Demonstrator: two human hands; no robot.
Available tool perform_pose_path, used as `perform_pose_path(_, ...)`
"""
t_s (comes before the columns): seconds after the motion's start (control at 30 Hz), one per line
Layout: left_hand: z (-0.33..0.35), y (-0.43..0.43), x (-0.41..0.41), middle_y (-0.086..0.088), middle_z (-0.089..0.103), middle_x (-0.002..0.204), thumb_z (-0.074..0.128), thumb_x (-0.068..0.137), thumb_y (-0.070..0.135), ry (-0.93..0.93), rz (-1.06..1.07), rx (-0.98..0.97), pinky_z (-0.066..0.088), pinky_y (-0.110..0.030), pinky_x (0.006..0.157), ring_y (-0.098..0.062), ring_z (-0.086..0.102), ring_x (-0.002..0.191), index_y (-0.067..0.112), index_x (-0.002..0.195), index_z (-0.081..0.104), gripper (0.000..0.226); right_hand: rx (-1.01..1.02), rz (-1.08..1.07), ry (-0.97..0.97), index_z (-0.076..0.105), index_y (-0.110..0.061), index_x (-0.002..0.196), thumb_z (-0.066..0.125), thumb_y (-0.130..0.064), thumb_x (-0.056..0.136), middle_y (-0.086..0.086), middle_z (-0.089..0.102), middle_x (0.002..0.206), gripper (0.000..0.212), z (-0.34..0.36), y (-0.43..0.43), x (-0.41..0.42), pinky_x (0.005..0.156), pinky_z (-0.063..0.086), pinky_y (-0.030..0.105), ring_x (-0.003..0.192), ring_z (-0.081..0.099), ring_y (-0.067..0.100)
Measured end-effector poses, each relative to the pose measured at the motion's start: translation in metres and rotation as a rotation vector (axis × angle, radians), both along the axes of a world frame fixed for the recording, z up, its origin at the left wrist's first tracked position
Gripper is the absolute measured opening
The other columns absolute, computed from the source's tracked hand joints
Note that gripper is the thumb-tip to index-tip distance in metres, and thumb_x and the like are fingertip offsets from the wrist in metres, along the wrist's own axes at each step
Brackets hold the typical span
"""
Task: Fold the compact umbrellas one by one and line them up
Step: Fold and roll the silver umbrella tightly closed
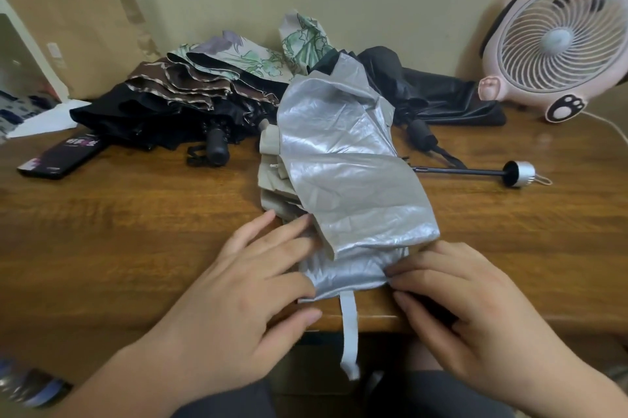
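Observation:
A silver compact umbrella (343, 172) lies across the middle of the wooden table (136, 213), its canopy loose and creased. Its closing strap (350, 332) hangs over the table's front edge. My left hand (251, 285) rests flat on the canopy's near left side with straight fingers. My right hand (469, 308) presses the canopy's near right corner, fingers bent over the fabric edge. Behind lie a black umbrella with a brown ruffled one (176, 101), a floral umbrella (258, 57) and another black umbrella (438, 91), all unfolded in a heap.
A black shaft with a silver cap (516, 173) lies at the right. A pink desk fan (564, 40) stands at the back right. A dark phone (63, 155) lies at the left, with a brown paper bag (81, 36) against the wall behind it.

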State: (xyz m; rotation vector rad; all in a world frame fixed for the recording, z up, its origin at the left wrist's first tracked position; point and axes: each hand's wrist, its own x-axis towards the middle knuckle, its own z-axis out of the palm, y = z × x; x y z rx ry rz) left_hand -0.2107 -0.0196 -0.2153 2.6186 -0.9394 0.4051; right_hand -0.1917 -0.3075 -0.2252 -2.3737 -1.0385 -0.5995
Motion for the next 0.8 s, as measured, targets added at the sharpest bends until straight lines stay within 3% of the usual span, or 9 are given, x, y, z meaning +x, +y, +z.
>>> perform_pose_path(0.07, 0.001, -0.001, -0.002, 0.013, 0.051, 0.145, 0.060, 0.096, 0.058, 0.013, -0.007, -0.012, 0.012, -0.042, 0.128, -0.009, 0.030, 0.152, 0.033, 0.105, 0.065, 0.027, 0.097, -0.014, -0.018, 0.076, -0.017, 0.094, 0.067, -0.017, 0.091, -0.009, 0.070, 0.094, 0.009, 0.002, -0.001, -0.005, 0.071, 0.050, 0.036, 0.082, 0.065, 0.014)
perform_pose_path(0.2, 0.001, -0.001, -0.004, 0.028, 0.056, 0.120, 0.058, 0.091, 0.071, 0.042, -0.010, -0.061, 0.027, -0.034, 0.120, 0.007, 0.052, 0.120, 0.039, 0.116, 0.054, 0.041, 0.551, -0.304, -0.005, 0.071, -0.026, 0.091, 0.067, -0.026, 0.087, -0.017, 0.069, 0.081, 0.006, 0.007, 0.005, -0.008, 0.073, 0.049, 0.013, 0.077, 0.066, 0.003)
perform_pose_path(0.27, 0.000, 0.000, -0.004, 0.027, 0.059, 0.113, 0.063, 0.091, 0.067, 0.036, -0.021, -0.143, 0.031, -0.036, 0.119, 0.005, 0.056, 0.115, 0.037, 0.115, 0.060, 0.038, 0.807, -0.393, 0.176, 0.069, -0.028, 0.100, 0.079, -0.023, 0.086, -0.010, 0.072, 0.084, 0.018, 0.014, 0.009, -0.002, 0.073, 0.051, 0.014, 0.078, 0.067, 0.010)
perform_pose_path(0.33, -0.001, 0.001, -0.003, 0.024, 0.061, 0.103, 0.066, 0.093, 0.059, 0.016, -0.027, -0.212, 0.037, -0.039, 0.115, 0.001, 0.061, 0.105, 0.031, 0.107, 0.066, 0.031, 0.960, -0.289, 0.424, 0.063, -0.023, 0.116, 0.080, -0.018, 0.079, 0.003, 0.075, 0.093, 0.041, 0.022, 0.015, 0.003, 0.074, 0.054, 0.020, 0.082, 0.070, 0.018)
perform_pose_path(0.4, 0.001, -0.002, -0.002, 0.022, 0.061, 0.094, 0.065, 0.096, 0.054, 0.032, -0.019, -0.293, 0.047, -0.037, 0.103, -0.002, 0.062, 0.094, 0.029, 0.100, 0.067, 0.026, 1.001, -0.225, 0.593, 0.059, -0.025, 0.125, 0.073, -0.022, 0.073, 0.007, 0.077, 0.095, 0.054, 0.028, 0.023, 0.006, 0.074, 0.054, 0.015, 0.086, 0.072, 0.014)
perform_pose_path(0.5, 0.009, -0.013, -0.003, 0.016, 0.061, 0.085, 0.067, 0.093, 0.047, 0.078, 0.054, -0.478, 0.051, -0.029, 0.076, -0.011, 0.064, 0.086, 0.029, 0.092, 0.068, 0.017, 1.009, -0.307, 0.630, 0.059, -0.032, 0.128, 0.077, -0.022, 0.074, 0.003, 0.076, 0.107, 0.058, 0.024, 0.031, 0.008, 0.077, 0.054, 0.013, 0.097, 0.072, 0.009)
perform_pose_path(0.6, 0.016, -0.022, -0.002, 0.016, 0.061, 0.092, 0.066, 0.081, 0.062, 0.155, 0.227, -0.606, 0.049, -0.023, 0.077, -0.012, 0.061, 0.096, 0.041, 0.094, 0.061, 0.025, 1.072, -0.423, 0.609, 0.057, -0.031, 0.131, 0.077, -0.006, 0.083, -0.002, 0.070, 0.119, 0.057, 0.021, 0.030, 0.012, 0.074, 0.057, 0.014, 0.104, 0.071, 0.006)
perform_pose_path(0.7, 0.016, -0.030, -0.002, 0.023, 0.058, 0.106, 0.064, 0.067, 0.080, 0.317, 0.295, -0.609, 0.043, -0.013, 0.079, -0.002, 0.055, 0.105, 0.050, 0.104, 0.052, 0.049, 1.106, -0.348, 0.681, 0.061, -0.029, 0.124, 0.075, 0.002, 0.083, 0.001, 0.074, 0.108, 0.054, 0.021, 0.033, 0.011, 0.067, 0.060, 0.020, 0.092, 0.075, 0.015)
perform_pose_path(0.8, 0.017, -0.040, -0.002, 0.029, 0.062, 0.109, 0.076, 0.069, 0.067, 0.423, 0.332, -0.653, 0.042, -0.010, 0.077, 0.002, 0.057, 0.101, 0.056, 0.106, 0.047, 0.049, 1.069, -0.289, 0.638, 0.061, -0.025, 0.121, 0.073, 0.010, 0.081, 0.001, 0.075, 0.102, 0.054, 0.020, 0.036, 0.010, 0.066, 0.059, 0.023, 0.086, 0.076, 0.017)
